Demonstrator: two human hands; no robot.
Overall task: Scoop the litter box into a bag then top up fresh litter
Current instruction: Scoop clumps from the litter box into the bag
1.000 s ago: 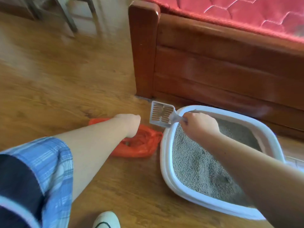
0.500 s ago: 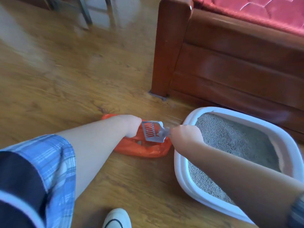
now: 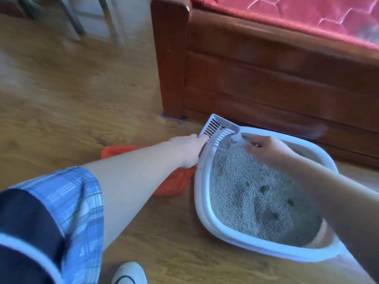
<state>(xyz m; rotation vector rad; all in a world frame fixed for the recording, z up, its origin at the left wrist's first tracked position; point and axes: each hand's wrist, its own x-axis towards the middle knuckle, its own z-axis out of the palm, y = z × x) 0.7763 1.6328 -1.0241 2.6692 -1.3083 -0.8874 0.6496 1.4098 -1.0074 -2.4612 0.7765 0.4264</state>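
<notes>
Scoop (image 3: 220, 132) is now held over the far left corner of the litter box (image 3: 200, 191), just above its white rim. Half a second earlier it was held over the orange bag (image 3: 174, 181). Its handle is gripped by the right hand (image 3: 264, 147), whose fingers are curled round it above the grey litter (image 3: 246, 181).

The left hand (image 3: 188, 148) was closed at the mouth of the bag before. It has since been raised and is now stretched out with straight fingers, one fingertip laid against the slotted front edge of the scoop. The bag is left lying on the wooden floor (image 3: 61, 99) just beside the box's left side, partly hidden under the left forearm.

The scoop's long axis runs from the handle on the right to the slotted head on the upper left. The head is pointed away from the person and leftward, toward the foot of the bed frame (image 3: 246, 78), and is tilted with its front edge raised. The litter box is set on the floor close against the bed frame, and dark clumps (image 3: 265, 189) are seen in its litter. A plaid sleeve (image 3: 67, 201) and a white shoe (image 3: 129, 273) are seen at the lower left.
</notes>
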